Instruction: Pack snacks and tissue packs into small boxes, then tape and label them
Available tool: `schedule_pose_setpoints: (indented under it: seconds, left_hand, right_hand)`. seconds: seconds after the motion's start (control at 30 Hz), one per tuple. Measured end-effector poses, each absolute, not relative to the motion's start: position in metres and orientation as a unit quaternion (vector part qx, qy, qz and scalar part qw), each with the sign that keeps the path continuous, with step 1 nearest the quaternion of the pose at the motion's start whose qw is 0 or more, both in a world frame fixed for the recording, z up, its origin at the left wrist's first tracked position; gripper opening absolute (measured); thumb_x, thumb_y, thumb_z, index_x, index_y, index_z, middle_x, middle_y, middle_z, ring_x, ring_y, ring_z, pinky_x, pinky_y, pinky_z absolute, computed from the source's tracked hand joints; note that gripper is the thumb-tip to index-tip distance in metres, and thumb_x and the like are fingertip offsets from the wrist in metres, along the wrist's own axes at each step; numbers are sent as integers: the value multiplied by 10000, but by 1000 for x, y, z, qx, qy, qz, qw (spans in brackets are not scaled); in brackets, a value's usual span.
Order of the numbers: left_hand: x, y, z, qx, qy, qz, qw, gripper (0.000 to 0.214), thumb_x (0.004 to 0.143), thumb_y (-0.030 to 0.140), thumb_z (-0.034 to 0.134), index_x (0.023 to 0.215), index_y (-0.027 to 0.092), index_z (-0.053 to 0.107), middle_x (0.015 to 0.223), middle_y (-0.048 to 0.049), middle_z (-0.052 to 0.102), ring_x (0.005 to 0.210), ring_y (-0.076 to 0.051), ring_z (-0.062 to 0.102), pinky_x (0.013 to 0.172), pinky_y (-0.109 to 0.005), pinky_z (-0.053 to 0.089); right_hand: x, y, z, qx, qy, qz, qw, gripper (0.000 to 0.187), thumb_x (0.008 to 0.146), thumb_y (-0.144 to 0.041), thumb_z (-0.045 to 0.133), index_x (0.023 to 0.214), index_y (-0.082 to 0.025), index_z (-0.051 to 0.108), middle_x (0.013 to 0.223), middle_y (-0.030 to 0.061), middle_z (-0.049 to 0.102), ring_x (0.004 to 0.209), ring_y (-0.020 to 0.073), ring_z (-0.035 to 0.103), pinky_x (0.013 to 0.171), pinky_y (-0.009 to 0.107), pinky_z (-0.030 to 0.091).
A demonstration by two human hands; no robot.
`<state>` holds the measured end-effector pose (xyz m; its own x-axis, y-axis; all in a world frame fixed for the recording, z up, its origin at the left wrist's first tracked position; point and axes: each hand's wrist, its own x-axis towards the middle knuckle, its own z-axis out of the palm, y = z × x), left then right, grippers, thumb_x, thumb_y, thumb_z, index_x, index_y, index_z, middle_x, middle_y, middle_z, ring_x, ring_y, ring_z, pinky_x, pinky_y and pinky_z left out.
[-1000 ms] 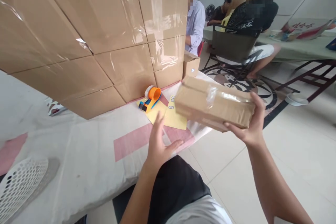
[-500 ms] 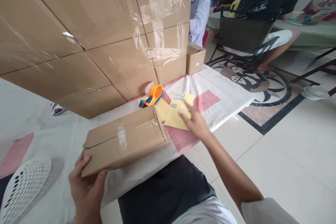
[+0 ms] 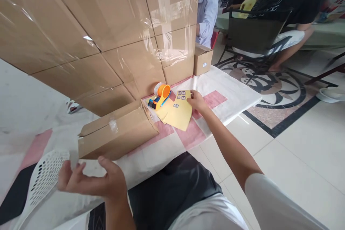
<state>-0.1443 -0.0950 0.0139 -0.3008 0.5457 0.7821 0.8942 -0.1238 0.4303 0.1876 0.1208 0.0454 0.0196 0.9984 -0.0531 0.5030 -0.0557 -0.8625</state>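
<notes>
A long cardboard box (image 3: 115,134), closed with a piece of clear tape, lies near the table's front edge. Just in front of its left end is my left hand (image 3: 94,179), fingers apart and curled, holding nothing. My right hand (image 3: 198,101) grips the right edge of a yellow sticker sheet (image 3: 179,115) between thumb and fingers. Several small printed labels remain on that sheet, which is tilted and partly over other yellow paper. Behind the sheet, an orange and blue tape dispenser (image 3: 161,97) rests against the stacked boxes.
Taped cardboard boxes (image 3: 121,36) form a wall along the table's back. A small labelled box (image 3: 202,60) stands at its right end. At left lies a white perforated plastic piece (image 3: 48,176). People sit beyond, one on a dark chair (image 3: 256,32); a white basin (image 3: 331,94) is on the floor.
My left hand has let go of the cardboard box and drawn back toward me. My right hand has taken hold of the sticker sheet, which has turned.
</notes>
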Motion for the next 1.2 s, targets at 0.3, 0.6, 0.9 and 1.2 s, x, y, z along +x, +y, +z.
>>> schedule_pose_setpoints:
  seconds: [0.3,0.6,0.9,1.2]
  left_hand:
    - [-2,-52,70,-611,-474,-582,-252,617,871,362,769,1396,242,468,1338,-148,653,1123,-257,713,888,-396,618]
    - [8,-53,66,-569,-481,-607,-278,326,955,347,672,1242,232,569,1099,-102,732,988,-220,739,818,-333,597]
    - [10,-61,66,-735,-486,-436,185,310,859,391,777,1119,225,752,1396,-163,635,1281,-360,542,1102,-519,399]
    - [10,-55,54,-637,-504,-582,-36,268,1035,238,514,1149,219,755,960,-61,701,875,-167,672,806,-319,536]
  right_hand:
    - [210,-7,81,-378,-548,620,415,343,908,-489,720,1047,-181,779,1014,97,802,894,258,772,725,332,618]
    - [209,-12,98,-335,-580,647,365,282,819,-444,843,830,-168,785,790,39,765,663,156,687,576,247,509]
    - [186,-30,95,-336,-602,580,433,268,889,-453,762,850,-188,754,807,37,748,733,188,699,617,272,527]
    - [199,-24,81,-458,-599,504,422,297,871,-477,721,823,-185,703,755,53,718,638,202,666,507,278,483]
